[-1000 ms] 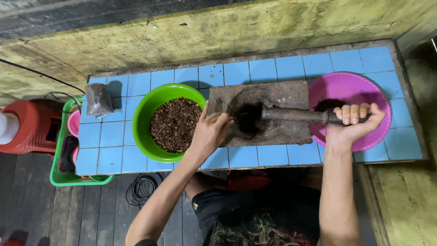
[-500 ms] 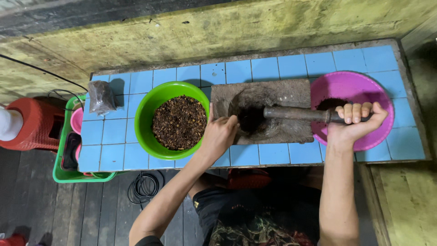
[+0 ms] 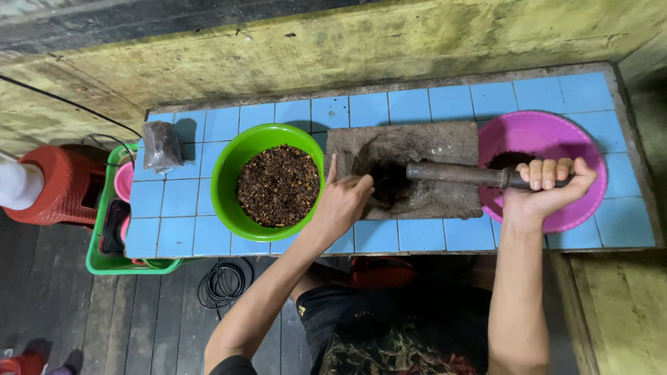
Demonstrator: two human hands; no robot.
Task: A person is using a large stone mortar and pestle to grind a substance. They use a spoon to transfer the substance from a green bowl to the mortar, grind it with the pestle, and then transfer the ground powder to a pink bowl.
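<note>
- The right hand (image 3: 545,187) is wrapped tight around the far end of a dark pestle (image 3: 462,173), which lies nearly level with its head down in the hollow of the stone mortar (image 3: 406,170).
- The left hand (image 3: 344,201) rests at the mortar's near left edge, fingers loosely curled and thumb up, gripping nothing; it seems to be steadying the stone or gathering grounds toward the hollow.
- By the look of it this is the grinding step: dark ground matter sits in the hollow. The next stroke calls for a firm push on the pestle while the left fingers stay out of its path.
- The green bowl (image 3: 229,180), just left of the mortar, holds a heap of dark brown spice.
- The pink bowl (image 3: 590,146), under the right hand, holds a little dark powder.
- A small bag (image 3: 161,144) lies at the left end of the blue-tiled desk (image 3: 424,104).
</note>
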